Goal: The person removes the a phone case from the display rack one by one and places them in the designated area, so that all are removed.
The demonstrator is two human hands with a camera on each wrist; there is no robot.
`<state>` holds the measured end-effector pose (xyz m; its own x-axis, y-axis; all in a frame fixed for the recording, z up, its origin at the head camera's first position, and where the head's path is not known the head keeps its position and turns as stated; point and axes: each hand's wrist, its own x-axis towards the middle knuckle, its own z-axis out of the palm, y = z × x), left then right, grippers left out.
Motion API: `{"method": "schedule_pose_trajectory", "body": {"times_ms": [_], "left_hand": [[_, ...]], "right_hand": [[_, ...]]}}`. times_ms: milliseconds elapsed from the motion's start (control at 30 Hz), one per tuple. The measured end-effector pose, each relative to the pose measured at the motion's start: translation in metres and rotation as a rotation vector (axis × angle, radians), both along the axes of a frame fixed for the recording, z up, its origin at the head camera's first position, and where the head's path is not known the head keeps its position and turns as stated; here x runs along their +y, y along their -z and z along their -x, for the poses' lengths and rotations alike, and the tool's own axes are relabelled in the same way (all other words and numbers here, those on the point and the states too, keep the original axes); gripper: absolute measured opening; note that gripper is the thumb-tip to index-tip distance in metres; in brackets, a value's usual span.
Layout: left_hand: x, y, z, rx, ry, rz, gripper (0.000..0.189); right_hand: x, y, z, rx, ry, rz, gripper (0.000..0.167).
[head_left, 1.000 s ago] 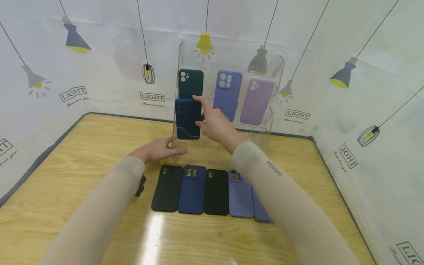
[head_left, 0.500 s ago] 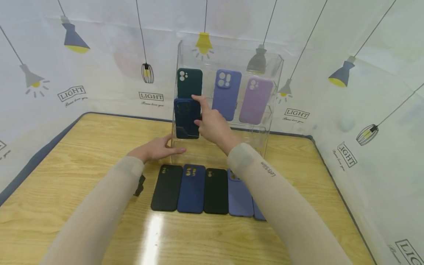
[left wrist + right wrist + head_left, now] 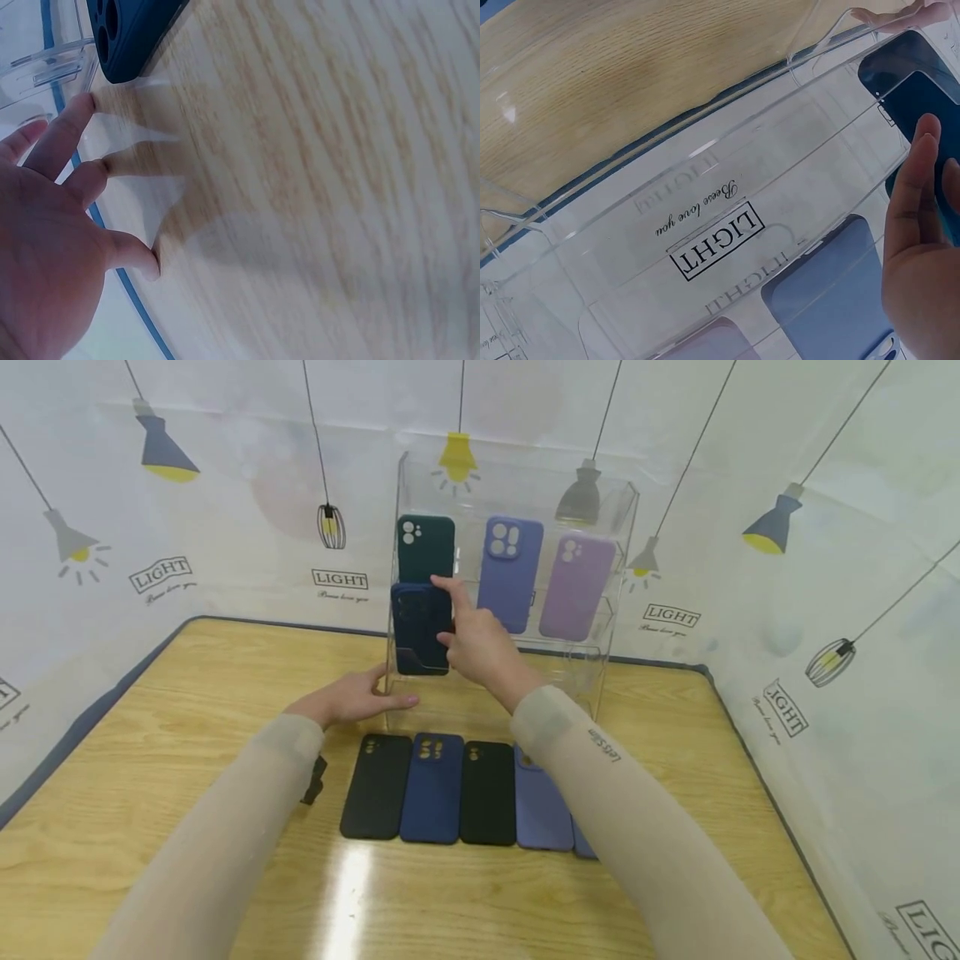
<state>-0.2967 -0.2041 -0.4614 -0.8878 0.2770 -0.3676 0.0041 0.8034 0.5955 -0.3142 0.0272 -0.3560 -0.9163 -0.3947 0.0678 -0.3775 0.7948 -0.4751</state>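
Observation:
At the left end of a clear tiered display stand (image 3: 517, 485), my right hand (image 3: 483, 643) pinches a dark blue phone case (image 3: 420, 631). Its index fingertip is at the top right corner and the thumb at the right edge. The case stands upright in the front tier, overlapping the lower part of a dark green case (image 3: 426, 545) behind. In the right wrist view, the fingers (image 3: 919, 176) lie against the case's face. My left hand (image 3: 352, 697) rests at the stand's lower left side, fingers spread and thumb extended; the left wrist view shows its palm (image 3: 56, 240).
A blue-violet case (image 3: 510, 572) and a lilac case (image 3: 577, 585) stand in the upper tier. Several cases lie in a row before the stand, including a black one (image 3: 377, 787) and a blue one (image 3: 433, 797). A small black object (image 3: 313, 781) lies by the left forearm.
The hands and the dark blue case hold nearly the same places. The right forearm has shifted slightly left, covering more of the blue-violet cases on the table.

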Motion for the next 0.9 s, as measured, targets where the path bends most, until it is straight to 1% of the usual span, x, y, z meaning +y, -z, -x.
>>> {"method": "schedule_pose_trajectory", "body": {"times_ms": [233, 500, 700, 900], "left_hand": [[0.0005, 0.0003, -0.0003, 0.012, 0.01, 0.021, 0.13], [0.001, 0.0013, -0.0013, 0.019, 0.015, 0.022, 0.13], [0.0013, 0.0001, -0.0019, 0.018, 0.017, 0.02, 0.128], [0.0025, 0.0012, -0.0016, 0.02, 0.012, 0.01, 0.127]], "right_hand": [[0.001, 0.0024, -0.0009, 0.022, -0.01, 0.024, 0.084], [0.0009, 0.0025, -0.0035, -0.001, -0.005, 0.038, 0.086], [0.001, 0.0039, -0.0034, 0.013, 0.002, 0.036, 0.086], [0.001, 0.0052, -0.0047, -0.005, 0.02, 0.085, 0.094]]}}
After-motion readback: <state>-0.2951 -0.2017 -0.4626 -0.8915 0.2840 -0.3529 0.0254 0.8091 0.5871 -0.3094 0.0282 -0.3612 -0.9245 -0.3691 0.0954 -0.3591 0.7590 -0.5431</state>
